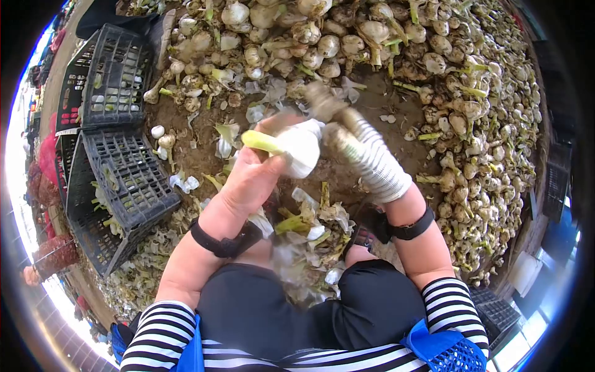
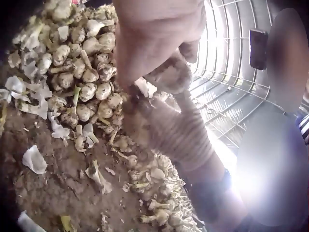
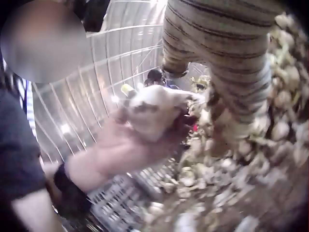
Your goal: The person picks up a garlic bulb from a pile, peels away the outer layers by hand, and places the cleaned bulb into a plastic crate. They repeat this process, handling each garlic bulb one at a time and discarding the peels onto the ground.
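A white garlic bulb (image 1: 302, 149) with a short yellow-green stem lies in the bare left hand (image 1: 253, 177), whose thumb and fingers grip it. The right hand (image 1: 372, 155) wears a striped, soiled glove and is beside the bulb, its fingers blurred in the head view. In the right wrist view the bulb (image 3: 153, 110) rests in the left palm (image 3: 123, 147), with the gloved right hand (image 3: 219, 53) just above and beside it. The left wrist view shows the left hand (image 2: 157, 36) over the bulb, close to the glove (image 2: 178, 130); whether the glove touches it cannot be told.
Unpeeled garlic bulbs (image 1: 471, 167) are heaped at the back and right. Black plastic crates (image 1: 133, 173) stand at the left. Husks and cut stems (image 1: 310, 220) litter the ground between the person's legs. Loose skins (image 2: 35, 160) lie on the soil.
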